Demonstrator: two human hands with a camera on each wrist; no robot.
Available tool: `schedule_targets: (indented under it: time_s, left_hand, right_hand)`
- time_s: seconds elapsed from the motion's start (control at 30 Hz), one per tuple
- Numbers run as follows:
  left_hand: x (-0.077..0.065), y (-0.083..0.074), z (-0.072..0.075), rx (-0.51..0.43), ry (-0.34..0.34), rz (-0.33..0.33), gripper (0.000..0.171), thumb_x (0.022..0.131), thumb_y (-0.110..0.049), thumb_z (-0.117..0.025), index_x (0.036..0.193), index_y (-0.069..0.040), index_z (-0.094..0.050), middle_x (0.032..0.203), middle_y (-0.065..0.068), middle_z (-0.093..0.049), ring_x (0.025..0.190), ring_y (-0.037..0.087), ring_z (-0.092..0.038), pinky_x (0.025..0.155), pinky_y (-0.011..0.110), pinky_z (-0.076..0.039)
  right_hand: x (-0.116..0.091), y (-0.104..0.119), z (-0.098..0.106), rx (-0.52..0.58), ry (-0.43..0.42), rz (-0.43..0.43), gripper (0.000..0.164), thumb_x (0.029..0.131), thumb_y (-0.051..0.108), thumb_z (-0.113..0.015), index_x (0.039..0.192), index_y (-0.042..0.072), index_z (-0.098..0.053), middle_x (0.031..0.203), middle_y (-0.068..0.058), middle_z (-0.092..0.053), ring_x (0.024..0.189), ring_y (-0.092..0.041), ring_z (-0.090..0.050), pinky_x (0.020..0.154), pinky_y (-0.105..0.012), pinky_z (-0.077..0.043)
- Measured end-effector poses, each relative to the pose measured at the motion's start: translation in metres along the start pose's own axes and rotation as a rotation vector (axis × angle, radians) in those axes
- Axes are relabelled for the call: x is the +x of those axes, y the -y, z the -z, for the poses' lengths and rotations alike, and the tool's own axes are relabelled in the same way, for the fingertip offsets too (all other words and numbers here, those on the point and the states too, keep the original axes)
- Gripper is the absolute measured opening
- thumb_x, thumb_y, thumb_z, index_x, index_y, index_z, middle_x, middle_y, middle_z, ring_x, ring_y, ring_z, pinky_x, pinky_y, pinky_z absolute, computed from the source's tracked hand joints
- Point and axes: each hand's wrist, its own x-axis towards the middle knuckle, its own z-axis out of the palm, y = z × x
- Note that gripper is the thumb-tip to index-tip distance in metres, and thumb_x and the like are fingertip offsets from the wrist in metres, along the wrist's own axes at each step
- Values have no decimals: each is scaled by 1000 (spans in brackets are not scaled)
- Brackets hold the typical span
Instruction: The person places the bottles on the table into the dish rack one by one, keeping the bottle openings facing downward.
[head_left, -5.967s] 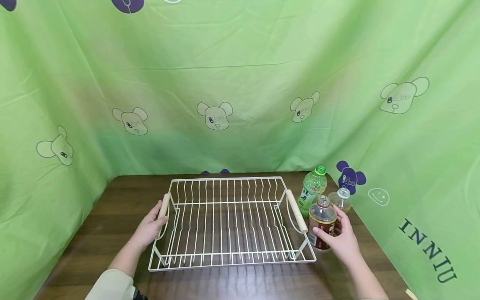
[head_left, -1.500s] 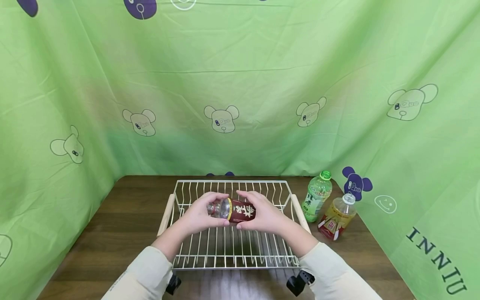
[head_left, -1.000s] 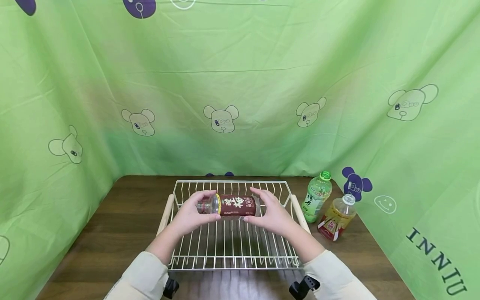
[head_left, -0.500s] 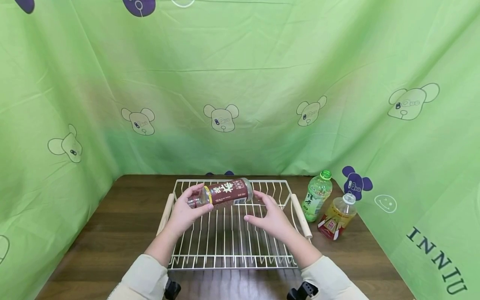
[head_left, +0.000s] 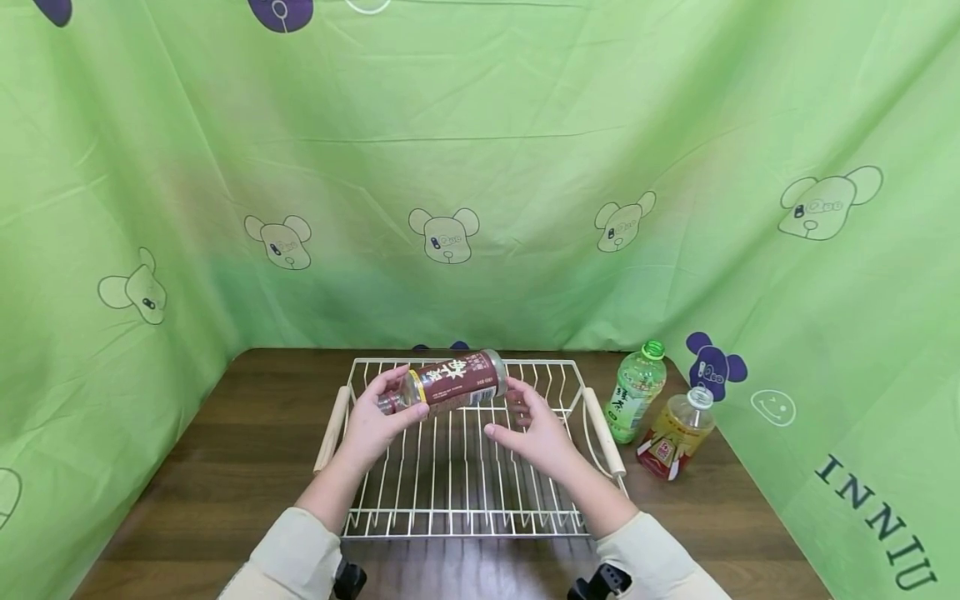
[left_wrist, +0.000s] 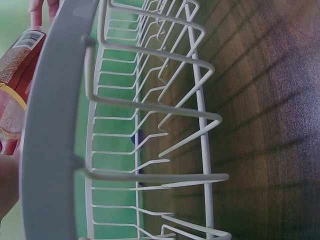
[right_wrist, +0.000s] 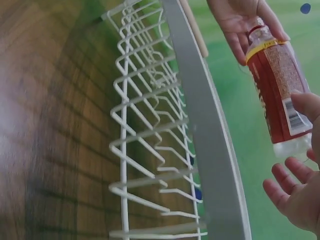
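A plastic bottle with a dark red label [head_left: 459,379] is held on its side, its base tilted up to the right, over the white wire dish rack [head_left: 465,536]. My left hand [head_left: 372,429] grips it around the neck and shoulder, thumb in front. By the base, my right hand [head_left: 542,433] has its fingers spread, fingertips right at the bottle's end. In the right wrist view the barcode side of the bottle [right_wrist: 277,85] shows, with the right hand's loose fingers [right_wrist: 287,182] below the base. The left wrist view shows only part of the bottle [left_wrist: 20,65] past the rack's rail.
The rack has wooden handles [head_left: 332,429] at both ends and stands on a dark wood table [head_left: 225,467]. Right of it stand a green bottle [head_left: 634,393] and a clear bottle with a red and yellow label [head_left: 675,433]. A green printed curtain [head_left: 480,167] surrounds the table.
The red-labelled bottle was lifted from the right of the rack to above it, then its base end tilted up. The right hand loosened from the base; the left kept its grip.
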Motion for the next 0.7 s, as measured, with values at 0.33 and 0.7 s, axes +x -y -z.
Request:
schedule_targets:
  time_s: [0.33,0.7]
  left_hand:
    - [-5,5,-13,18,42,19,58,76,-3,-78,127,3,-51,118,21,-60,106,28,-63,87,29,-55]
    - [-10,10,-30,63,136,80,65,72,-7,-83,126,-1,-47,115,19,-60,102,26,-65,74,35,-58]
  right_hand:
    - [5,7,-7,132,-74,-2,85,81,11,-77,151,14,-27,133,-26,-50,115,-41,-59,101,-48,-50]
    - [11,14,-15,196,-144,-8,94,80,10,-78,155,16,-21,142,-26,-42,107,-39,-61,88,-43,-57]
